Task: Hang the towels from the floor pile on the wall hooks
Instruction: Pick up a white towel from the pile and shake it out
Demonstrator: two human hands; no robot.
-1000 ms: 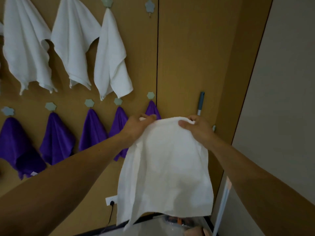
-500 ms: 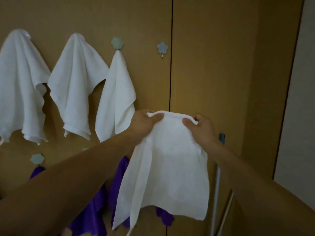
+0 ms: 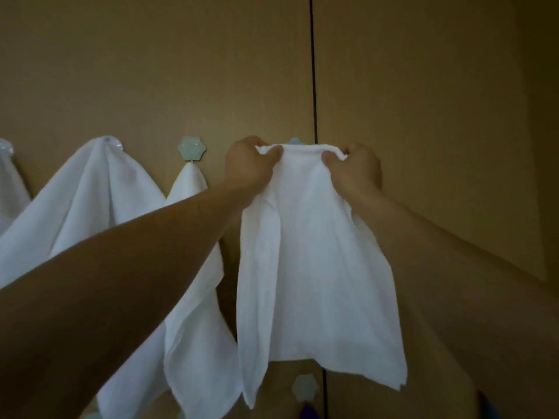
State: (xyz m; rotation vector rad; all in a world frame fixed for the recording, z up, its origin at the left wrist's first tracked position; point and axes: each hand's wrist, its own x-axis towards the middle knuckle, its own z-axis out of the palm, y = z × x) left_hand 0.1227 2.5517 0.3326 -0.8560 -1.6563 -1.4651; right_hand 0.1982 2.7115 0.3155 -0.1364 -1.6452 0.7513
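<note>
Raised since before, the white towel hung long-axis vertical, top edge at the blue hook, 12 o'clock. Fingers of the left hand and right hand pinched that edge; bare wall lay at 3 o'clock.

Tan panelled wall — a dark vertical seam splits it — under dim light.

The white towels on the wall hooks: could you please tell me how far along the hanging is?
Done: at least two hung towels drape from hooks on the left. In hand: left hand and right hand pinch the top edge of another white towel, held up at the blue hook. Left: catching it there; the floor pile is out of view.
</note>
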